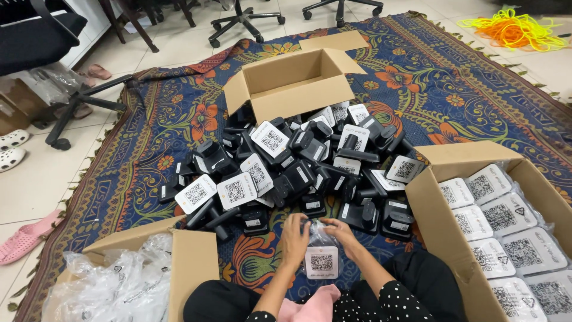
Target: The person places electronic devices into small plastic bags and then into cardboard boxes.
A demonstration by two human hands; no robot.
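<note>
- Left hand [294,237]: fingers closed on the left upper edge of a clear plastic bag [322,241], held low over the lap.
- Right hand [341,231]: fingers pinched on the right upper edge of the same bag.
- Bagged item: a black device with a white square code card [322,262] sits inside the bag, card facing up, between the two hands and just in front of the knees.
- Heap of black devices [298,170]: unbagged, piled on the patterned rug [453,89], just beyond the hands.
- Box at right [444,232]: open cardboard, holding bagged devices in rows, cards upward.
- Box at left [193,262]: open cardboard, holding loose clear bags [113,286].
- Third box [301,83]: open, behind the heap; contents cannot be told.
</note>
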